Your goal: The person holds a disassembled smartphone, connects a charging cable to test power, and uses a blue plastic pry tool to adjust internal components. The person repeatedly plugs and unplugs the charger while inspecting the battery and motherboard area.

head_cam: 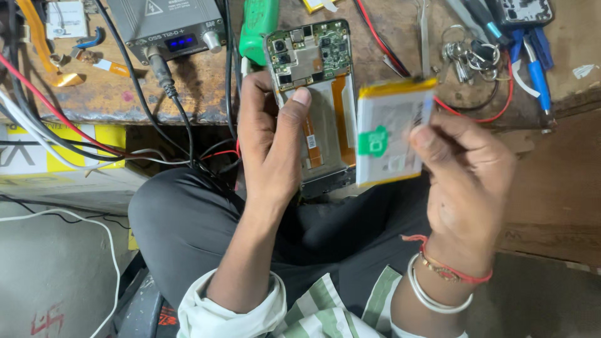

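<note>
Tools (501,37) and cables (62,119) clutter the scarred wooden workbench (200,94).

Opened phone (319,100) held up over worktop (113,100) edge, above lap. Battery (388,134) just right of phone, edges nearly touching. Power unit (169,25) behind-left of phone on worktop; key ring (466,56) behind-right; screwdrivers (532,56) further right of keys.
</note>
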